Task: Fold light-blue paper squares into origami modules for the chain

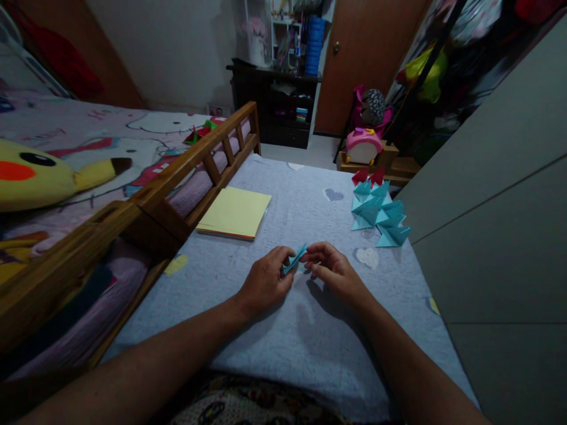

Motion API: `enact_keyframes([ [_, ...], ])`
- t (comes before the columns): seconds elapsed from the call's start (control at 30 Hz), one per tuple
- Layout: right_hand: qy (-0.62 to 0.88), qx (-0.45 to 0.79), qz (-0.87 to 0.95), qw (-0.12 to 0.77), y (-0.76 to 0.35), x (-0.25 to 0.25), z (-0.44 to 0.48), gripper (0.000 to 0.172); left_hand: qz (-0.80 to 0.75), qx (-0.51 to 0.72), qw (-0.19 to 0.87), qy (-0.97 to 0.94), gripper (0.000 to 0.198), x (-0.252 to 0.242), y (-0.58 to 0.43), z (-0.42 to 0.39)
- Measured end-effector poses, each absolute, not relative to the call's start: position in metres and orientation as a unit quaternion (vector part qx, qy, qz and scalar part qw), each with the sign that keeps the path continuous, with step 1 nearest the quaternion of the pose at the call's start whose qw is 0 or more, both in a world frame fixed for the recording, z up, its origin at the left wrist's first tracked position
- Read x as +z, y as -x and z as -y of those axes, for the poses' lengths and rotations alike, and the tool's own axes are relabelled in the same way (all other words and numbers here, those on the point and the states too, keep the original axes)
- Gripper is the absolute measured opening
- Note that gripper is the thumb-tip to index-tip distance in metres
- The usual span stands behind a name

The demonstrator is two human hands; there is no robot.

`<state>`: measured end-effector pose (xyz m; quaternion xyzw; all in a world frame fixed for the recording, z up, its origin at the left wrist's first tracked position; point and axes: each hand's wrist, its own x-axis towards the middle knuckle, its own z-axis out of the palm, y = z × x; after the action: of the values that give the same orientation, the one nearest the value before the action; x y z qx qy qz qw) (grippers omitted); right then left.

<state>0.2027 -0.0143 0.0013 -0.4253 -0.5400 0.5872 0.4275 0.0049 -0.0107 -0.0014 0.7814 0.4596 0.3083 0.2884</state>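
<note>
My left hand (267, 277) pinches a small piece of folded light-blue paper (296, 258) between thumb and fingers, just above the cloth-covered surface. Close by on the right, my right hand (330, 268) is held with its fingers curved and apart, the fingertips beside the right end of the paper. Whether they touch it I cannot tell. Farther off to the right lies a group of folded light-blue paper shapes (370, 206) with pointed tips, and folded red paper shapes (367, 176) sit behind them. A stack of square paper (234, 212), yellow on top, rests to the left.
The pale cloth (248, 330) has heart prints. Along the left runs a wooden rail (190, 171), with a bed and a yellow plush toy (48, 177) beyond it. A tall light panel (500, 206) borders the right side. A dark cabinet (274, 106) stands at the back.
</note>
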Motion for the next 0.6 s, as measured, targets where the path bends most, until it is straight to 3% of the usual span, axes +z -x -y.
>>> enact_keyframes([
  [0.17, 0.511, 0.458, 0.537, 0.491, -0.203, -0.008, 0.012, 0.044, -0.473, 0.384, 0.408, -0.679, 0.012, 0.005, 0.002, 0.006],
  [0.3, 0.507, 0.485, 0.502, 0.505, -0.205, -0.012, 0.007, 0.063, -0.433, 0.43, 0.55, -0.571, 0.026, 0.002, 0.001, 0.003],
  [0.5, 0.432, 0.576, 0.543, 0.433, -0.198, -0.005, 0.011, 0.028, -0.399, 0.419, 0.638, -0.508, 0.033, 0.0, -0.004, 0.003],
  [0.6, 0.419, 0.571, 0.566, 0.422, -0.193, 0.0, 0.013, 0.021, -0.391, 0.397, 0.656, -0.509, 0.03, 0.0, -0.006, 0.004],
])
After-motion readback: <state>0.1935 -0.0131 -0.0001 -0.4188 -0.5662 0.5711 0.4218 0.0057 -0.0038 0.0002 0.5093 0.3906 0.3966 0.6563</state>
